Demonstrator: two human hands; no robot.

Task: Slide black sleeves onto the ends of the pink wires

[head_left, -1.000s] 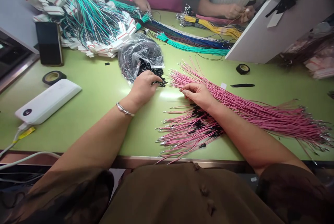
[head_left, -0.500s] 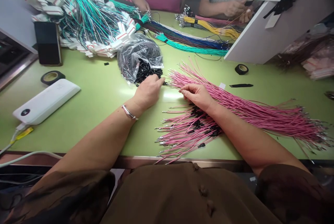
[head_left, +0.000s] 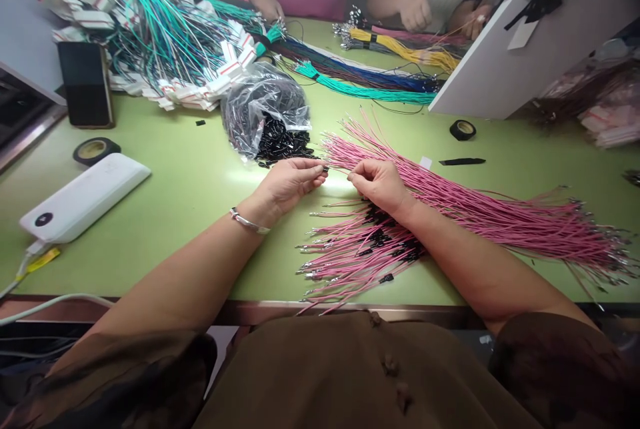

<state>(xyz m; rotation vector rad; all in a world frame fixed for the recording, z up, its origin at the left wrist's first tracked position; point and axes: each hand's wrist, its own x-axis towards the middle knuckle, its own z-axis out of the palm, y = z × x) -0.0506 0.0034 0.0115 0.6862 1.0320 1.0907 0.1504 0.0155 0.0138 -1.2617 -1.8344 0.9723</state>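
Observation:
Between the fingertips of my left hand (head_left: 293,182) is a small black sleeve (head_left: 325,168), pinched with its end toward the right. My right hand (head_left: 380,184) is closed on the end of a pink wire (head_left: 342,171), whose tip points at the black piece; whether they touch I cannot tell. Behind my left hand a clear plastic bag (head_left: 267,99) lies open, with many black sleeves (head_left: 285,139) spilling from its mouth. Under and beyond my right hand spreads a bundle of pink wires (head_left: 465,216). Nearer me lie pink wires with black sleeves (head_left: 370,252) on them.
At left are a phone (head_left: 86,84), a tape roll (head_left: 97,150) and a white power bank (head_left: 85,198). Another tape roll (head_left: 462,129) and a black strip (head_left: 463,161) lie right. Teal cables (head_left: 150,16) pile up behind. Two co-workers' hands (head_left: 415,10) show across the table beside a white panel (head_left: 530,49).
My left hand has come away from the black sleeves by the bag, moving right and toward me, and now shows one in its fingertips. My right hand stays nearly in place with the wire.

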